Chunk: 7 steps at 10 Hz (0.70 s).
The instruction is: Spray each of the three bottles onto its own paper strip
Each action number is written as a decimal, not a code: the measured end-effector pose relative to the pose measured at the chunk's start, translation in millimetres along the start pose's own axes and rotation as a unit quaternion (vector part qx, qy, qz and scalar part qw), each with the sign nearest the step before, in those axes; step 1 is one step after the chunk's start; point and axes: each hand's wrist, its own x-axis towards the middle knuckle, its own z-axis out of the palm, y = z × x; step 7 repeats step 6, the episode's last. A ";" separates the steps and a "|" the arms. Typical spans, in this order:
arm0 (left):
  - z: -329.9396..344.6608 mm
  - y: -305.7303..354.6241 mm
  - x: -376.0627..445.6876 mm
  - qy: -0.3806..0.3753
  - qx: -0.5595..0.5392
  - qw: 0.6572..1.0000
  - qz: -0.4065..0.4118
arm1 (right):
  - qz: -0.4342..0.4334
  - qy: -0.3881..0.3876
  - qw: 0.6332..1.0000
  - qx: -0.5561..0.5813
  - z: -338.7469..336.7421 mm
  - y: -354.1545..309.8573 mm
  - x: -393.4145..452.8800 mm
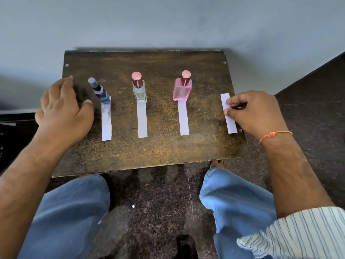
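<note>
Three capped bottles stand in a row on a small dark wooden table [158,146]: a blue bottle [100,91] at left, a clear bottle [139,90] with a pink cap in the middle, a pink bottle [182,88] at right. A white paper strip lies in front of each: the left strip [106,120], the middle strip [142,120], the right strip [183,118]. A fourth strip [228,113] lies near the table's right edge. My left hand [63,111] hovers open just left of the blue bottle. My right hand [255,113] pinches the fourth strip with fingertips.
The table stands against a grey wall [168,21]. My knees in blue jeans [71,212] are below the table's near edge, over a dark speckled floor [158,202]. A bare foot [217,164] shows under the table's right side.
</note>
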 end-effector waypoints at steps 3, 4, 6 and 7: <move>-1.5 -8.7 -1.5 0.019 0.024 0.998 -0.046 | -0.001 0.048 0.999 0.013 -0.5 -2.4 -7.4; -3.4 -10.7 -4.1 0.000 0.027 0.998 -0.051 | -0.020 0.095 0.995 0.002 -1.3 -3.0 -14.1; -4.4 1.3 -37.9 -0.030 0.030 0.999 -0.001 | -0.118 0.121 0.985 0.019 -1.0 -32.3 -43.0; -4.4 1.3 -37.9 -0.030 0.030 0.999 -0.001 | -0.118 0.121 0.985 0.019 -1.0 -32.3 -43.0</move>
